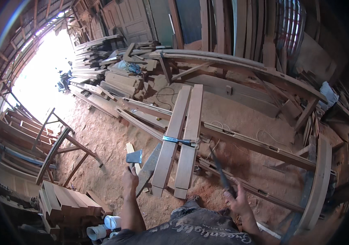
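My left hand (130,180) is closed around the handle of a short tool with a broad, flat, blue-grey blade (134,157), held upright left of the planks. In my right hand (238,199) is a long, dark, tapering tool (220,170), its narrow end pointing away and to the left; its exact kind cannot be made out. Two pale wooden planks (190,128) lie side by side between my hands, across long wooden rails (260,149). A slim blue tool (177,140) rests crosswise over both planks, apart from either hand.
A long wooden bench (240,61) runs along the far side. Stacked boards (88,57) stand at the back left. Nearer left are a wooden trestle (56,153), stacked timber pieces (66,200) and white buckets (112,222). A grey board (148,169) slants beside the planks.
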`<state>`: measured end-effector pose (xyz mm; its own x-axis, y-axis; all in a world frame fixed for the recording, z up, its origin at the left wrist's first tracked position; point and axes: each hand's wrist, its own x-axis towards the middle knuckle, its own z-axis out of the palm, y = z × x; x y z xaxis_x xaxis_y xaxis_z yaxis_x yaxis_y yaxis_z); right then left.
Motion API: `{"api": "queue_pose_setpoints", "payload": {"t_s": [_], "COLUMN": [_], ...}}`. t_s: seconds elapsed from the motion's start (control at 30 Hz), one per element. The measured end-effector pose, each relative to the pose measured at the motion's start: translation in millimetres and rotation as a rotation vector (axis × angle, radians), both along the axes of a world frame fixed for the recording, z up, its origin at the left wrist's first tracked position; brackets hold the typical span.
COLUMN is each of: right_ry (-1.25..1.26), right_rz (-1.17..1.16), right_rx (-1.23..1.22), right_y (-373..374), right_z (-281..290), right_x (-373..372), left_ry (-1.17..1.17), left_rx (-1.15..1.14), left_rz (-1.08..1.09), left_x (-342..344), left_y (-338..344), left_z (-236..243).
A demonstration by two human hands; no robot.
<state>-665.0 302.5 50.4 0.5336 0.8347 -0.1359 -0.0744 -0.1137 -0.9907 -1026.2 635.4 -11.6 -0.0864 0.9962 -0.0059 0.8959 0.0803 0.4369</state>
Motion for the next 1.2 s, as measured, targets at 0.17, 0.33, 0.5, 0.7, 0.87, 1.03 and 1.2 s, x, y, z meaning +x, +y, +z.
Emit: {"api": "queue_pose_setpoints", "payload": {"t_s": [0.17,0.33,0.5,0.7,0.87,1.03,1.2], "right_ry": [-0.32,-0.225,0.12,-0.048,-0.417,-0.202,0.219], "right_rz": [0.28,0.166,-0.3,-0.504,-0.281,-0.404,-0.913], "right_rx": [-0.024,0.269,0.282,-0.085,-0.274,-0.177,-0.016], "right_y": [12.1,24.4,-55.0,-192.8,-257.5,-288.8,-297.6], "right_z": [5.4,-38.9,8.0,-15.6,36.3,62.2,53.6], "right_x": [-0.4,17.7,32.2,92.4,100.8,80.3,45.9], "left_ry": [-0.485,-0.5,-0.579,-0.386,0.009,0.078,-0.797], "left_rx": [0.032,-0.05,-0.127,0.323,0.688,0.038,-0.673], "left_rz": [-0.38,-0.888,-1.236,-1.762,-2.208,-2.336,-2.064], "left_x": [90.2,240.4,298.0,375.5,456.1,482.5,515.8], "left_y": [-68.0,-197.6,-291.6,-320.9,-353.9,-367.4,-323.2], "left_z": [118.3,169.0,147.5,139.0,134.2,95.3,82.0]}}
